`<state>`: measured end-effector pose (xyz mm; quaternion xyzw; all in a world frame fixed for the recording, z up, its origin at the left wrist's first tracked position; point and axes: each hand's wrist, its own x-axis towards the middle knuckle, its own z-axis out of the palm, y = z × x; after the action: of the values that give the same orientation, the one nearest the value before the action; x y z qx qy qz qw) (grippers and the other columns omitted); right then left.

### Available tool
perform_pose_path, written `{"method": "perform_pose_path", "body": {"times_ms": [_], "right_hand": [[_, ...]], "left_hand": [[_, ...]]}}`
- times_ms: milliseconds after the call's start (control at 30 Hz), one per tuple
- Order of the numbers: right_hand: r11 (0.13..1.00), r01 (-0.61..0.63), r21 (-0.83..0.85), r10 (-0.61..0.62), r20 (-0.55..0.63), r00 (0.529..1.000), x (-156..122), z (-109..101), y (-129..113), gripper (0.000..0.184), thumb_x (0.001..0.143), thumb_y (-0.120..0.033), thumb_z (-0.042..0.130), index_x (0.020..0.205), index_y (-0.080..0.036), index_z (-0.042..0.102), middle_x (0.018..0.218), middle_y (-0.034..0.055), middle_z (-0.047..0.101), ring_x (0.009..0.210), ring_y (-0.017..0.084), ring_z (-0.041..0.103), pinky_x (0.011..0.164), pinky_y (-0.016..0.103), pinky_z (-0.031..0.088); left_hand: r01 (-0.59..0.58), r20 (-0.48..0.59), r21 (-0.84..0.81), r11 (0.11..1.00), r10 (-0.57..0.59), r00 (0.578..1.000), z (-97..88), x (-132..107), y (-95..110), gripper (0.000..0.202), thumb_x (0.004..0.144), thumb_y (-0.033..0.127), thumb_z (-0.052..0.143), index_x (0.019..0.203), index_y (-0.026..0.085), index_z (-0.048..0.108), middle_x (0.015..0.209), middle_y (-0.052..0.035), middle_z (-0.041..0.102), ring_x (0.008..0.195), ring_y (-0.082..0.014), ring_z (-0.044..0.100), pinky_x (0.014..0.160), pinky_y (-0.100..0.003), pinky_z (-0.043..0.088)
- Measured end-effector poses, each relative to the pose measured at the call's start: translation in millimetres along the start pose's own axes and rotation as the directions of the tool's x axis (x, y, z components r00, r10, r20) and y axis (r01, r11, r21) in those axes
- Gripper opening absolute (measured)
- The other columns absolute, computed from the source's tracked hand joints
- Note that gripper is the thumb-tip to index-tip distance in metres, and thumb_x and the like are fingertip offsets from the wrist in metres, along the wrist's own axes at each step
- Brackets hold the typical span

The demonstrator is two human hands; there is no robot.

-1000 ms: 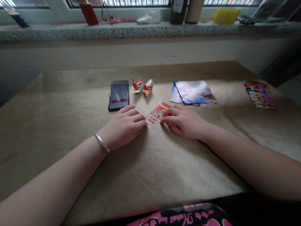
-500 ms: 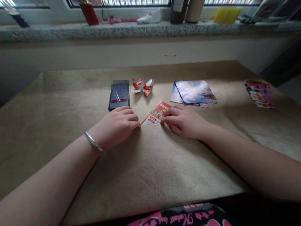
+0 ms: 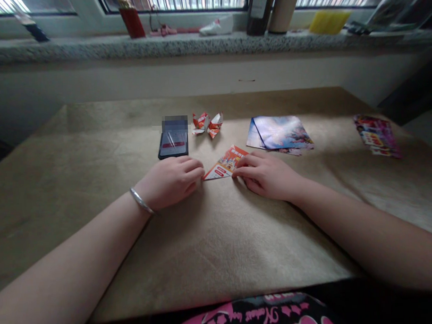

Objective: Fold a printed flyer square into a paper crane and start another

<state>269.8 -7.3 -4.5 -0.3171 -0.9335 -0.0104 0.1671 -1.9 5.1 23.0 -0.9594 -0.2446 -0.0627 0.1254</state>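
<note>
A folded triangle of orange-and-white printed paper (image 3: pixel 226 164) lies flat on the table between my hands, its long edge toward me. My left hand (image 3: pixel 171 183), with a silver bangle (image 3: pixel 142 200) at its wrist, has its fingers curled together at the paper's left corner. From the other side my right hand (image 3: pixel 271 178) covers the right part of the paper, thumb and fingertips pinching near the lower edge. The paper's right corner is hidden under those fingers. Just behind the paper stands an orange-and-white folded paper figure (image 3: pixel 207 125) with pointed flaps.
A phone (image 3: pixel 174 140) lies right behind my left hand. Blue-and-pink picture sheets (image 3: pixel 284 132) are stacked behind my right hand. Colourful printed slips (image 3: pixel 376 135) rest at the far right. Beyond the table, a stone window sill (image 3: pixel 183 46) holds bottles and small items.
My left wrist has shifted slightly to the right and its fingers are a little more curled at the paper's corner. The right hand and the paper look unchanged; the view has shifted slightly.
</note>
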Motion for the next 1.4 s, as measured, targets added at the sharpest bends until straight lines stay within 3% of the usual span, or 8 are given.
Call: {"method": "perform_pose_path", "body": {"times_ms": [100,300,633,967,1400], "right_hand": [[1.0,0.023,-0.008,-0.022,0.017,1.0,3,1,-2,0.028,0.086,-0.018,0.046,0.104,-0.019,0.067,0.105,0.0102,0.064,0.095,0.022,0.052,0.082,0.036,0.044],[1.0,0.009,-0.015,-0.008,0.046,0.999,9,3,-8,0.034,0.086,-0.019,0.046,0.114,-0.021,0.064,0.107,0.0101,0.061,0.097,0.023,0.05,0.083,0.038,0.043],[0.998,-0.005,-0.062,0.011,0.102,0.995,10,-5,-7,0.035,0.083,-0.017,0.046,0.112,-0.023,0.064,0.108,0.0104,0.06,0.099,0.025,0.049,0.083,0.037,0.041],[0.998,-0.015,-0.059,0.022,0.117,0.993,-3,-15,7,0.035,0.082,-0.014,0.045,0.108,-0.022,0.067,0.111,0.0091,0.062,0.098,0.022,0.055,0.083,0.034,0.044],[0.997,-0.069,-0.04,0.075,0.198,0.977,-8,-25,13,0.042,0.079,-0.009,0.045,0.108,-0.028,0.068,0.111,0.0043,0.065,0.097,0.019,0.06,0.075,0.03,0.046]], "left_hand": [[-0.042,-0.016,-0.068,0.997,0.041,0.999,4.0,6,9,0.031,0.089,0.021,0.043,0.115,0.019,0.059,0.107,-0.0051,0.066,0.097,-0.0197,0.058,0.087,-0.034,0.048],[0.022,0.0,-0.1,0.995,-0.023,1.0,11.8,13,21,0.034,0.087,0.022,0.047,0.12,0.021,0.057,0.114,-0.005,0.063,0.103,-0.0222,0.055,0.095,-0.039,0.044],[0.005,-0.03,-0.066,0.998,-0.007,1.0,13.4,13,17,0.034,0.085,0.021,0.047,0.116,0.019,0.058,0.112,-0.0059,0.063,0.1,-0.0226,0.055,0.094,-0.039,0.043],[-0.054,-0.029,-0.113,0.992,0.051,0.998,7.9,10,6,0.029,0.087,0.019,0.043,0.106,0.022,0.063,0.101,-0.0008,0.068,0.094,-0.0175,0.058,0.1,-0.037,0.04],[-0.001,0.025,-0.195,0.981,0.006,1.0,4.1,5,-3,0.027,0.089,0.021,0.042,0.098,0.023,0.068,0.099,-0.0007,0.069,0.091,-0.0175,0.057,0.093,-0.036,0.043]]}}
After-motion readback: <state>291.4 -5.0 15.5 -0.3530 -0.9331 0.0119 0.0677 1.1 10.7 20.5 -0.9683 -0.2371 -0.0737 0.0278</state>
